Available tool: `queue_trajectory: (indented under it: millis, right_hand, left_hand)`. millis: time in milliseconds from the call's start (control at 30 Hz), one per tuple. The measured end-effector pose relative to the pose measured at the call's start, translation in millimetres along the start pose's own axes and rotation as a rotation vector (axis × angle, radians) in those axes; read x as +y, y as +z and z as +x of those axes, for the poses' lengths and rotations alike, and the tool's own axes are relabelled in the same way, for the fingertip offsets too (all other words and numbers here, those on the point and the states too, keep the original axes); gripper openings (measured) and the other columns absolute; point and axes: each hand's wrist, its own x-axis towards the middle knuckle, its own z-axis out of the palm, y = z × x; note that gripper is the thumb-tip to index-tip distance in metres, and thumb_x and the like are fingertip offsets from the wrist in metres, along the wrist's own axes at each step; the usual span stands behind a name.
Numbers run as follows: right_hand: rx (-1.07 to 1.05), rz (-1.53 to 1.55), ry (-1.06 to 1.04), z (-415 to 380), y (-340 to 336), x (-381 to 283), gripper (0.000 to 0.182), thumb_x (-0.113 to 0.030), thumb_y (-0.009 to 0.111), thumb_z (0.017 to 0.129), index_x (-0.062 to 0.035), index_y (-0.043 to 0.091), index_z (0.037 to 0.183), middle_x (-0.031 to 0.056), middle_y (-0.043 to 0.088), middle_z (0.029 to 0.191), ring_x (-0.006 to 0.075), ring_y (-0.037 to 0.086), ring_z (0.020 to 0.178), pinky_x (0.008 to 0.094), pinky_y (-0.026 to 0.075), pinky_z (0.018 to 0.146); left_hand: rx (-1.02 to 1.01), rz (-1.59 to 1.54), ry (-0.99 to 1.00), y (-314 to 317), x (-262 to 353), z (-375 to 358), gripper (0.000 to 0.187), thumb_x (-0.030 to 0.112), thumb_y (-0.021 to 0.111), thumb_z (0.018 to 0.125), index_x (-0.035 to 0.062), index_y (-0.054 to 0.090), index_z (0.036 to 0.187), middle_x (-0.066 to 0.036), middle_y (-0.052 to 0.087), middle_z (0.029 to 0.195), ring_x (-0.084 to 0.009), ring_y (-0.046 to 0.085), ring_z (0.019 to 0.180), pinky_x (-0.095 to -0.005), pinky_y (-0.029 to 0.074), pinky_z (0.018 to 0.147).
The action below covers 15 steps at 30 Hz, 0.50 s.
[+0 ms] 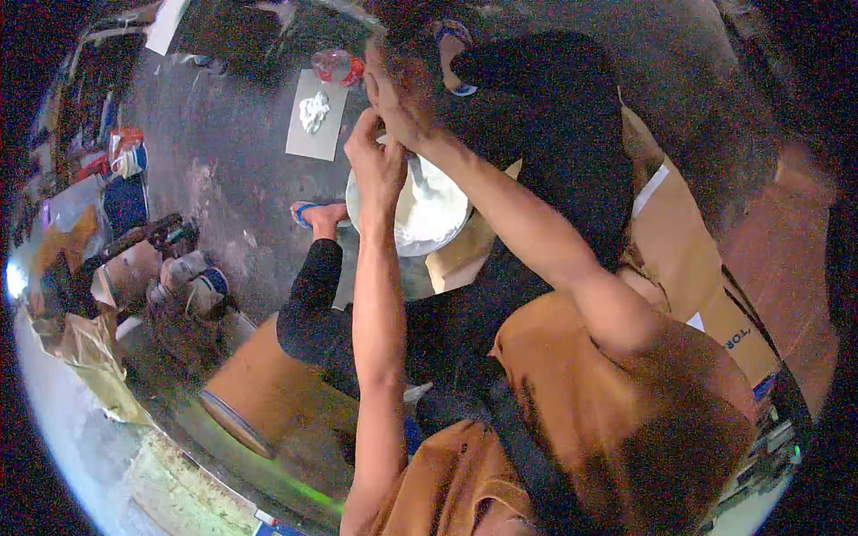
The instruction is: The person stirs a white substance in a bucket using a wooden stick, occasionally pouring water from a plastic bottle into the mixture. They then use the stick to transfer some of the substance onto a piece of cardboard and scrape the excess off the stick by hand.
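A white bucket stands between my legs with a white, creamy mass inside. Above its far rim, my left hand has its fingers curled in against the heel of my right hand; whatever they pinch, if anything, is hidden. My right hand crosses just beyond it, somewhat blurred, its fingers stretched out away from me. A grey-white shape, perhaps a tool's blade, dips into the white mass. On the floor past the bucket lies a pale sheet bearing a white lump.
A clear container with red on it is beside the sheet. Cardboard lies at the right. To the left are a brown cylindrical drum, cluttered bags and scraps, and a red-and-white packet.
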Motion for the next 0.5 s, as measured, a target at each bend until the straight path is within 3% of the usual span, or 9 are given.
queue_trajectory:
  millis: [100, 133, 200, 267, 333, 400, 467, 500]
  right_hand:
    - [-0.114, -0.34, -0.249, 0, -13, 115, 0.037, -0.032, 0.037, 0.094, -0.0068, 0.05, 0.071, 0.0053, 0.052, 0.058, 0.0189, 0.049, 0.052, 0.0382, 0.036, 0.049]
    - [-0.095, -0.35, -0.139, -6, -11, 114, 0.034, -0.032, 0.038, 0.093, -0.0068, 0.05, 0.073, 0.0056, 0.05, 0.057, 0.0199, 0.048, 0.052, 0.0385, 0.036, 0.048]
    - [-0.048, -0.371, 0.067, -11, -8, 106, 0.03, -0.031, 0.039, 0.091, -0.0066, 0.051, 0.078, 0.0062, 0.047, 0.055, 0.022, 0.048, 0.052, 0.0389, 0.035, 0.047]
    - [0.225, -0.793, -0.716, 16, -8, 106, 0.029, -0.03, 0.039, 0.091, -0.0059, 0.051, 0.081, 0.0061, 0.044, 0.054, 0.0216, 0.047, 0.051, 0.0381, 0.034, 0.048]
    - [0.204, -0.736, -0.738, 11, -3, 74, 0.027, -0.028, 0.038, 0.09, -0.0048, 0.051, 0.086, 0.0058, 0.044, 0.055, 0.0214, 0.047, 0.054, 0.0373, 0.034, 0.052]
    - [-0.077, -0.25, -0.04, 1, -6, -12, 0.026, -0.025, 0.037, 0.09, -0.0034, 0.052, 0.091, 0.0053, 0.047, 0.058, 0.0215, 0.05, 0.06, 0.0368, 0.036, 0.058]
    - [0.122, -0.545, -0.445, -2, -1, 31, 0.027, -0.024, 0.035, 0.091, -0.0029, 0.051, 0.086, 0.0051, 0.047, 0.058, 0.0216, 0.05, 0.059, 0.0369, 0.036, 0.057]
    - [0.087, -0.565, -0.446, -1, -4, 58, 0.025, -0.023, 0.037, 0.09, -0.0022, 0.051, 0.087, 0.0063, 0.048, 0.059, 0.023, 0.05, 0.059, 0.0379, 0.036, 0.056]
  left_hand:
    - [0.047, 0.122, 0.029, 15, -51, -8, 0.025, 0.02, 0.059, 0.078, -0.0007, 0.061, 0.092, -0.018, 0.064, 0.086, -0.0279, 0.063, 0.081, -0.0346, 0.046, 0.074]
    - [0.025, 0.287, -0.029, 23, -90, -16, 0.029, 0.024, 0.06, 0.078, -0.0006, 0.061, 0.094, -0.021, 0.063, 0.086, -0.0314, 0.063, 0.08, -0.0367, 0.046, 0.073]
    - [-0.003, 0.12, -0.098, 28, -82, -20, 0.031, 0.026, 0.058, 0.08, -0.0006, 0.061, 0.096, -0.021, 0.064, 0.084, -0.0291, 0.063, 0.078, -0.0352, 0.047, 0.071]
    - [-0.018, 0.009, -0.053, 25, -74, -18, 0.029, 0.023, 0.057, 0.081, -0.0014, 0.061, 0.096, -0.02, 0.064, 0.082, -0.0263, 0.063, 0.076, -0.0337, 0.047, 0.07]
    - [0.009, -0.072, 0.017, 11, -35, -6, 0.025, 0.019, 0.058, 0.081, -0.0025, 0.06, 0.093, -0.017, 0.064, 0.079, -0.0226, 0.062, 0.073, -0.0317, 0.046, 0.069]
    - [0.032, -0.082, 0.074, 5, -12, 2, 0.02, 0.015, 0.058, 0.081, -0.0033, 0.058, 0.09, -0.015, 0.062, 0.077, -0.0196, 0.059, 0.072, -0.0304, 0.046, 0.068]
    - [0.073, -0.029, 0.19, 8, -21, 7, 0.015, 0.01, 0.058, 0.081, -0.0032, 0.054, 0.087, -0.014, 0.058, 0.077, -0.0147, 0.053, 0.073, -0.0284, 0.044, 0.065]
    - [0.042, 0.042, 0.08, 10, -30, 4, 0.017, 0.012, 0.059, 0.081, -0.0023, 0.055, 0.089, -0.015, 0.058, 0.081, -0.0165, 0.055, 0.077, -0.0303, 0.044, 0.065]
